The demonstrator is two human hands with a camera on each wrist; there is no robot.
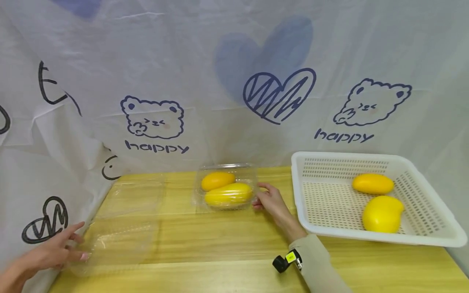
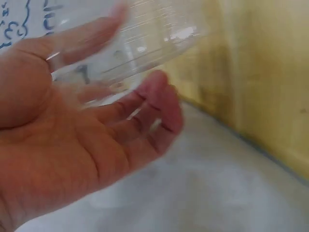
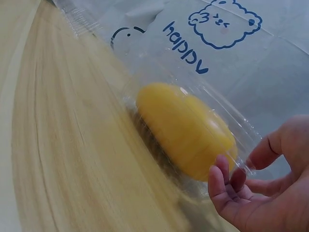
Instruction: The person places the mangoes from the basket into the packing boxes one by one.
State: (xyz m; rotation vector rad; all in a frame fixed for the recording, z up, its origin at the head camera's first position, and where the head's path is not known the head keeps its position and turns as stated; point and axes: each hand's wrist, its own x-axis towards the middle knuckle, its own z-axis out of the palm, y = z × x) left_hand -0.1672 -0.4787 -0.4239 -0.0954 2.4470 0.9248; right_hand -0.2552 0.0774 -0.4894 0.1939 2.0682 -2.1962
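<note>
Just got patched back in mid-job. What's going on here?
A person's right hand grips the right edge of a closed clear clamshell, which has two yellow mangoes inside. The left hand is at the near left edge of an empty, open clamshell; whether it touches is hard to tell. Two more mangoes lie in the white plastic basket at the right.
</note>
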